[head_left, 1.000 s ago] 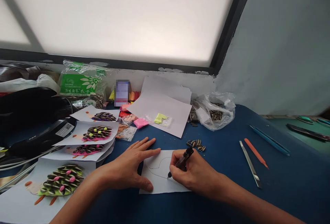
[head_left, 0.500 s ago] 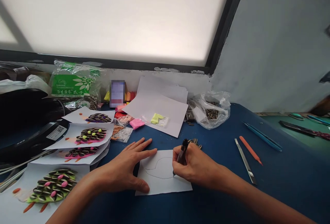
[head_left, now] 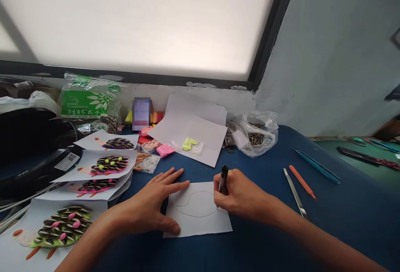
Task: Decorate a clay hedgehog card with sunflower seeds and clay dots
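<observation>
A sheet of white paper lies on the blue table, bearing a thin dark outline of a rounded body with a pointed snout at its left. My left hand rests with spread fingers over the paper's left edge, thumb on the sheet. In my right hand is a black marker, gripped upright with its tip low at the right end of the outline. The tip itself is mostly hidden by my fingers.
Finished hedgehog pictures with seed spines overlap at left. Behind are blank sheets, a pink clay packet and a clear bag of sunflower seeds. At right lie an orange tool, a metal blade and blue tweezers.
My right hand with the marker has moved slightly right and up, and the drawn line now reaches farther round the right side. My left hand stays in place.
</observation>
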Demonstrator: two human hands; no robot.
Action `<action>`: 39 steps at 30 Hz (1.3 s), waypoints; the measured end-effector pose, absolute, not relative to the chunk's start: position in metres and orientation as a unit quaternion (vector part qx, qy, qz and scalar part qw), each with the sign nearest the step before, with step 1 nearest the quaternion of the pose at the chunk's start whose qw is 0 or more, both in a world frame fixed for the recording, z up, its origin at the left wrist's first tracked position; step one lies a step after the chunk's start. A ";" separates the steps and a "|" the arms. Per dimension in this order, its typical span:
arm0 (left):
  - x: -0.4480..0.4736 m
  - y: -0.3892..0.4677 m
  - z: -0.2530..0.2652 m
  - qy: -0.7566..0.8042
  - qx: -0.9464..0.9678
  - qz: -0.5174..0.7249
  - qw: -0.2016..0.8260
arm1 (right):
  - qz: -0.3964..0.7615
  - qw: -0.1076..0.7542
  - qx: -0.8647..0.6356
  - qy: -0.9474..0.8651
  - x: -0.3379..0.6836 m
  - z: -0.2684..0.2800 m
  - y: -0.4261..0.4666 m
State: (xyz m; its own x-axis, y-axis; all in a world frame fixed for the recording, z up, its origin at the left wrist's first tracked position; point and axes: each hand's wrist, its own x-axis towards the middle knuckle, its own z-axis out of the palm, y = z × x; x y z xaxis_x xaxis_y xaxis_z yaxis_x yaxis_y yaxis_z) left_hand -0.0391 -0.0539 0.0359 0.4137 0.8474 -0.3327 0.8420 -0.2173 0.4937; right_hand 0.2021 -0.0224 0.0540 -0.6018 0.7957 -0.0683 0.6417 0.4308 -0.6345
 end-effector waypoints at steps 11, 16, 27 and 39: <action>-0.038 -0.054 0.038 0.541 0.780 0.002 0.315 | 0.362 0.189 -0.431 -0.805 0.195 0.060 -0.028; -0.039 -0.054 0.037 0.540 0.782 -0.003 0.310 | 0.447 0.261 -0.378 -0.768 0.177 0.041 -0.042; -0.038 -0.053 0.038 0.535 0.786 0.002 0.310 | 0.439 0.289 -0.351 -0.775 0.166 0.015 -0.053; -0.039 -0.052 0.033 0.536 0.783 0.013 0.314 | 0.443 0.287 -0.340 -0.779 0.163 0.010 -0.050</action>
State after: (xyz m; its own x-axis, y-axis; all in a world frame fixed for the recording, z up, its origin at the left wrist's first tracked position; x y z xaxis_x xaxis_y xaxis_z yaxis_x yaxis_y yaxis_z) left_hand -0.0391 -0.0524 0.0334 0.4245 0.8485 -0.3159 0.8318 -0.2277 0.5063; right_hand 0.1625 -0.0496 0.0104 -0.6045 0.7831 0.1462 0.2745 0.3771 -0.8845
